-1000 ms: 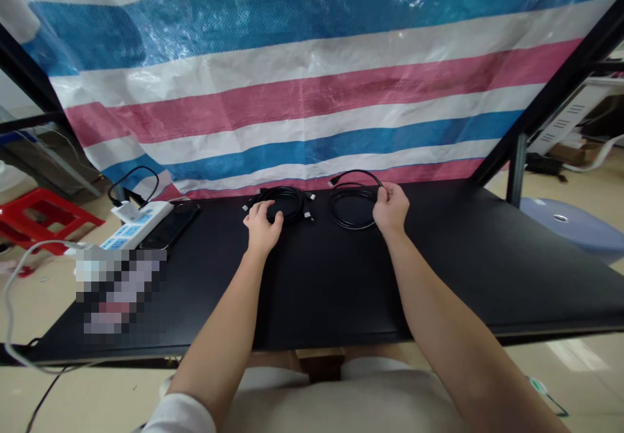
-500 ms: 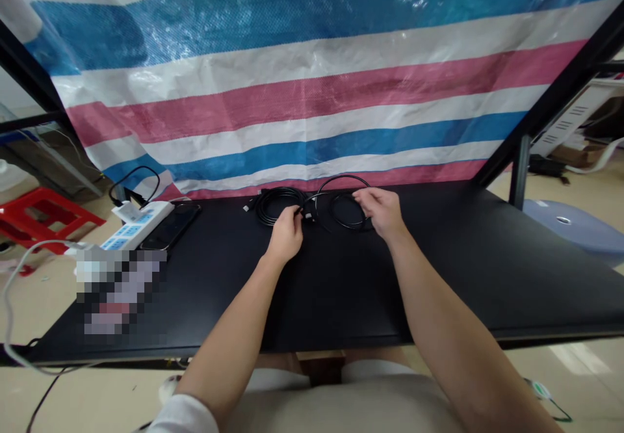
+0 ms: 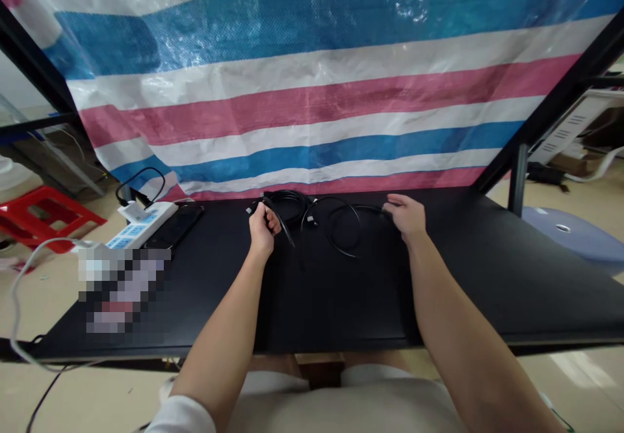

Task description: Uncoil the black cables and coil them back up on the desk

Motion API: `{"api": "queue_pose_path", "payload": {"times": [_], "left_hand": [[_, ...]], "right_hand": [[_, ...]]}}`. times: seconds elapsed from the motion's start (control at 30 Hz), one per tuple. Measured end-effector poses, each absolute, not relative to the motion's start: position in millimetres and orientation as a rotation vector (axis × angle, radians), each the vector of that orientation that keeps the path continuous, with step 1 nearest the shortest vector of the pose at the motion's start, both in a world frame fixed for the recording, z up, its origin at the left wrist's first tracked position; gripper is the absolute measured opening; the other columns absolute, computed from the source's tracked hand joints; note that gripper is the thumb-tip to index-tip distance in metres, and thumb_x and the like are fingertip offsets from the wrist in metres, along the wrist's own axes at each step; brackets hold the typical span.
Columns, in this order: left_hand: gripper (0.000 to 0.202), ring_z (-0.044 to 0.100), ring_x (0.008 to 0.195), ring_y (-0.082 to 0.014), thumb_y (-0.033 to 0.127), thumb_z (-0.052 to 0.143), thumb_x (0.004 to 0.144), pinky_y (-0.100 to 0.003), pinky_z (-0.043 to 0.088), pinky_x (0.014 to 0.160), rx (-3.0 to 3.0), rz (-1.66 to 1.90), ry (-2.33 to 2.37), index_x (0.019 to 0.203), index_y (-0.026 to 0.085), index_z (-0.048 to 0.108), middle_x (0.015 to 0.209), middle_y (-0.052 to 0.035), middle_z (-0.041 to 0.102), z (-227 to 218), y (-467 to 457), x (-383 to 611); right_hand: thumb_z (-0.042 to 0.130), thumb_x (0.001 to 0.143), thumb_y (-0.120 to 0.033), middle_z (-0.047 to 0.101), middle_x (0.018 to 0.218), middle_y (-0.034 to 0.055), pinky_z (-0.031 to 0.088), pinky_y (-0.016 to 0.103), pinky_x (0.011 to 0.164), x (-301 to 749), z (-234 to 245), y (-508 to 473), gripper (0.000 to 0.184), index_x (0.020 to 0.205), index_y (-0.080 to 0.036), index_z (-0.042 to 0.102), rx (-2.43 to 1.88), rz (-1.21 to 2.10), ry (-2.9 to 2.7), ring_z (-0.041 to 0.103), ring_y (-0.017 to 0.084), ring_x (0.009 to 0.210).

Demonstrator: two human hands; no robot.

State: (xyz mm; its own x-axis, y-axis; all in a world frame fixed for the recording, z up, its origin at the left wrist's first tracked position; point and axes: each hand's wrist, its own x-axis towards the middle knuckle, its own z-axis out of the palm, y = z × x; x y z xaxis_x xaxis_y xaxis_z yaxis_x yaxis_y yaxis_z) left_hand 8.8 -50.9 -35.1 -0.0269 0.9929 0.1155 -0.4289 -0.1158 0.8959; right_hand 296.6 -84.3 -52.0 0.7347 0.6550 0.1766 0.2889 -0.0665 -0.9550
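My left hand (image 3: 264, 226) is closed on a black cable, raised a little over the table. A short length of the cable hangs from it to the right, smeared by motion. My right hand (image 3: 405, 216) pinches a stretch of black cable (image 3: 366, 207) to the right of the loops. Between my hands, loose loops of black cable (image 3: 359, 225) spread on the black table. Behind my left hand lies a coiled black cable (image 3: 287, 194), with a pale connector end (image 3: 311, 219) at its right. Whether both hands hold the same cable I cannot tell.
At the left stand a white power strip (image 3: 143, 225) with plugs and a dark phone (image 3: 174, 226). A blue, white and red striped sheet (image 3: 307, 108) hangs behind the black table (image 3: 336, 303). Black frame posts (image 3: 517, 176) rise at the sides. A red stool (image 3: 43, 215) stands left.
My hands have moved apart, the left one leftward and the right one rightward. Cable has been drawn out between them, and the loops lie wider and nearer to me.
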Motion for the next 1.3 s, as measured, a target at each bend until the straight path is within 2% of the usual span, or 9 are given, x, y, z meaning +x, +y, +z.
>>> {"api": "queue_pose_path", "payload": {"times": [0.23,0.4,0.6,0.77,0.9,1.0,1.1,1.2,1.3], "left_hand": [[0.055,0.032,0.034,-0.0059,0.056,0.063,0.078,-0.019,0.026,0.035,1.164,1.347,0.849,0.045,0.019,0.038,0.038,0.0056,0.032,-42,-53,8],[0.056,0.036,0.035,-0.0066,0.064,0.070,0.067,-0.020,0.028,0.037,1.348,1.241,0.772,0.044,0.018,0.047,0.037,0.0034,0.040,-47,-54,13],[0.057,0.037,0.036,-0.0086,0.066,0.060,0.075,-0.022,0.032,0.036,1.001,1.433,0.653,0.048,0.021,0.037,0.040,0.0050,0.034,-34,-52,7],[0.054,0.038,0.038,-0.0080,0.061,0.049,0.083,-0.020,0.034,0.037,0.526,1.665,0.654,0.051,0.021,0.034,0.043,0.0054,0.033,-16,-46,-22],[0.053,0.034,0.034,-0.0059,0.057,0.041,0.088,-0.017,0.027,0.035,0.169,1.812,0.691,0.052,0.020,0.032,0.041,0.0072,0.029,-11,-42,-49],[0.054,0.031,0.033,-0.0047,0.056,0.039,0.090,-0.016,0.025,0.034,0.071,1.838,0.730,0.052,0.019,0.029,0.040,0.0079,0.027,-9,-42,-59],[0.055,0.031,0.032,-0.0045,0.056,0.036,0.091,-0.015,0.024,0.034,0.101,1.814,0.746,0.051,0.019,0.029,0.040,0.0079,0.027,-7,-44,-57],[0.056,0.031,0.032,-0.0052,0.056,0.043,0.090,-0.017,0.024,0.033,0.247,1.732,0.744,0.050,0.019,0.031,0.039,0.0073,0.028,-6,-46,-46],[0.056,0.034,0.033,-0.0057,0.058,0.057,0.082,-0.018,0.026,0.033,0.451,1.624,0.766,0.048,0.020,0.034,0.039,0.0070,0.031,-11,-46,-31]], "right_hand": [[0.065,0.063,-0.009,0.072,0.104,0.0009,0.048,0.041,0.095,283,-59,-85,0.039,0.095,-0.028,0.075,-1.842,0.384,-1.648,0.064,0.023,0.101],[0.059,0.072,-0.010,0.070,0.087,0.0031,0.050,0.036,0.083,270,-62,-83,0.026,0.088,-0.024,0.074,-1.944,0.316,-1.760,0.065,0.020,0.085],[0.052,0.073,-0.010,0.061,0.068,0.0005,0.049,0.031,0.069,276,-59,-79,0.013,0.071,-0.022,0.054,-1.845,0.407,-0.940,0.060,0.016,0.066],[0.039,0.083,-0.016,0.036,0.047,-0.0085,0.038,0.021,0.044,300,-59,-80,0.020,0.065,-0.023,0.033,-1.281,0.820,-0.332,0.037,0.010,0.038],[0.029,0.093,-0.030,0.019,0.043,-0.0107,0.029,0.020,0.037,313,-62,-84,0.027,0.067,-0.024,0.034,-1.003,0.861,-0.125,0.025,0.010,0.032],[0.017,0.097,-0.029,0.015,0.043,-0.0114,0.025,0.019,0.035,315,-60,-86,0.034,0.071,-0.024,0.037,-0.891,0.834,0.018,0.022,0.010,0.030],[0.019,0.097,-0.023,0.024,0.042,-0.0108,0.031,0.018,0.038,314,-55,-87,0.032,0.070,-0.024,0.036,-0.811,0.826,-0.012,0.029,0.009,0.031],[0.037,0.090,-0.019,0.052,0.053,-0.0057,0.039,0.019,0.044,311,-49,-88,0.021,0.070,-0.022,0.038,-0.763,0.846,-0.225,0.047,0.009,0.042],[0.056,0.079,-0.022,0.066,0.067,0.0001,0.036,0.019,0.040,300,-47,-89,0.021,0.068,-0.022,0.038,-0.838,0.852,-0.455,0.048,0.008,0.044]]}}
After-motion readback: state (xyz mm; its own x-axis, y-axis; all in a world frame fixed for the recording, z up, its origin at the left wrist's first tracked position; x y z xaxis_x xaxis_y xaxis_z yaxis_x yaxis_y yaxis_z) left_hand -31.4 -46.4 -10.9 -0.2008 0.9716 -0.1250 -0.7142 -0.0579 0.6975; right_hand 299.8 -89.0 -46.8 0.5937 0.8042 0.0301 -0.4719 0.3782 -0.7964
